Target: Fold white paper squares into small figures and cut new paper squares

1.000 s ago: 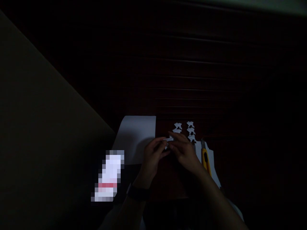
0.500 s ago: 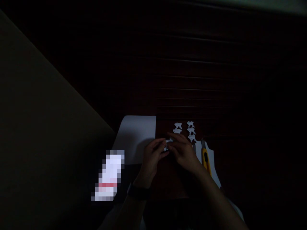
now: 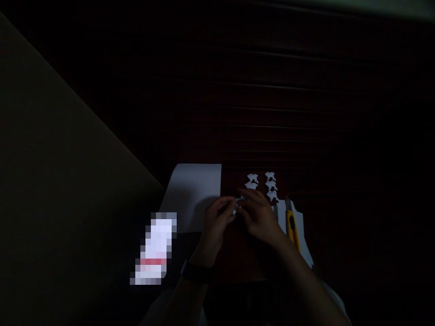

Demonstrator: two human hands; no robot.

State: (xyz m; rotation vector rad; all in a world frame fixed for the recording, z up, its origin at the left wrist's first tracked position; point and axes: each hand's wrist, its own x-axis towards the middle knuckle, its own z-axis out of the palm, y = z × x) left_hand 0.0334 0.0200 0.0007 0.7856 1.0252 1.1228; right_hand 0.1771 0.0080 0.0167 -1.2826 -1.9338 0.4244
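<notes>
White folded-paper piece [image 3: 234, 211] in the head view, five o'clock of centre: pinches it between narrowed fingers of the bare left hand [image 3: 215, 219], grips its two-o'clock end with the bare right hand [image 3: 261, 218]. From it, shows five folded white paper figures [image 3: 271, 185] toward one and two, white paper sheet [image 3: 196, 183] at nine, yellow-handled cutter [image 3: 292, 229] at four.

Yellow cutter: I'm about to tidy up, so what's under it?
Paper shows on both sides of the cutter, seemingly beneath it. Whatever is directly underneath is covered; the right forearm hides the cutter's near end.
</notes>
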